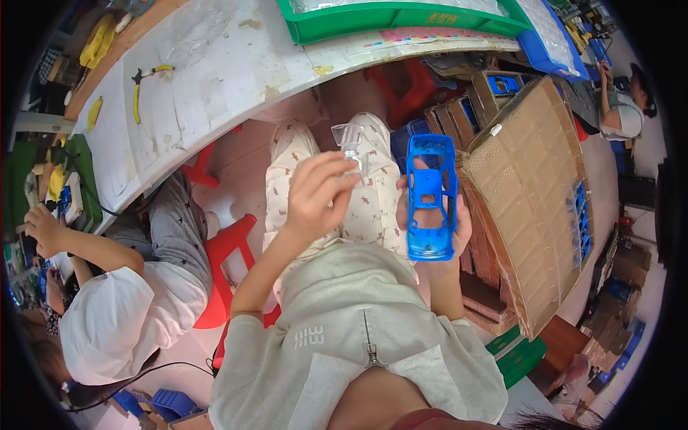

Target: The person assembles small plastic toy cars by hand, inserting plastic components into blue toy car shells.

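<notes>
Over my lap, my left hand (pixel 320 192) pinches a clear plastic window piece (pixel 349 137) between thumb and fingers. The piece stands up above the fingertips, and its lower part is partly covered by them. To its right, my right hand (pixel 461 222) is wrapped round a blue toy car body (pixel 431 186) from behind and the side. The body is held upright lengthwise, with open window gaps. Most of the right fingers are hidden behind it. The clear piece and the car body are apart.
Ahead is a white worktable (pixel 208 64) with yellow-handled pliers (pixel 138 93) and a green crate (pixel 401 21). A blue tray (pixel 548 43) stands at its right end. Cardboard boxes (pixel 527 193) rise close on my right. A co-worker (pixel 107 308) sits on a red stool (pixel 222 269) to the left.
</notes>
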`<state>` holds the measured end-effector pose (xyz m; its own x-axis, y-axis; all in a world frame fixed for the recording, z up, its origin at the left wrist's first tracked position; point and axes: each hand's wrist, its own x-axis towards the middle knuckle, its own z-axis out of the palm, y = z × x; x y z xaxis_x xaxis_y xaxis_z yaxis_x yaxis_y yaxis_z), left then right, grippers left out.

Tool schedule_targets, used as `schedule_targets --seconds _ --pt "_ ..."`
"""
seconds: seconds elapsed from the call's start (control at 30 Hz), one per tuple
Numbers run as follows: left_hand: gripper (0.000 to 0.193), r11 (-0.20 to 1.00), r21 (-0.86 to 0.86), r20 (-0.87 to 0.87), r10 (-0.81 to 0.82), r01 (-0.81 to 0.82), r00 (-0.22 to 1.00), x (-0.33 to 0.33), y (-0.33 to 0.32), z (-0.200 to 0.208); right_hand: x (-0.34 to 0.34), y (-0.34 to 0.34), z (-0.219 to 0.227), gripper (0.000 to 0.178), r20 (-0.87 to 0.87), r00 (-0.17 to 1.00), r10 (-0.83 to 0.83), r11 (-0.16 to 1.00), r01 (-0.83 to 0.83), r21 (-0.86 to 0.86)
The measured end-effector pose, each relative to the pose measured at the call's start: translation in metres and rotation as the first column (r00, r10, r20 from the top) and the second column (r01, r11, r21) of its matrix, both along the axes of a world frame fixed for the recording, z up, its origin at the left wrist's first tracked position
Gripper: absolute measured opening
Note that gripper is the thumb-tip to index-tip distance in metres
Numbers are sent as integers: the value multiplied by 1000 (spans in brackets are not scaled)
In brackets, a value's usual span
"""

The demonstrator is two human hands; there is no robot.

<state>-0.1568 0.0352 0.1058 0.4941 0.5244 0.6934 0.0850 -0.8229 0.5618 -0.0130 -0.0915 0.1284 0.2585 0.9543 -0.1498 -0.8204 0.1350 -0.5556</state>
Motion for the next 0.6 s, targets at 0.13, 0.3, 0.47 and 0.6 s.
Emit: schedule_targets --seconds 0.13,0.3,0.47,0.6 --pt "27 996 83 114 32 -42 993 0 -19 14 -7 9 0 81 262 952 -160 985 170 -17" --pt "30 994 -27 218 111 -107 970 0 -23 20 -14 20 -9 74 622 655 -429 901 362 240" --pt "31 988 -155 286 46 -1 957 -1 -36 38 -14 39 -8 69 808 -58 -587 737 376 562" --pt "30 978 -137 334 -102 155 937 -3 -55 45 -27 41 -20 69 778 -15 -628 666 507 547"
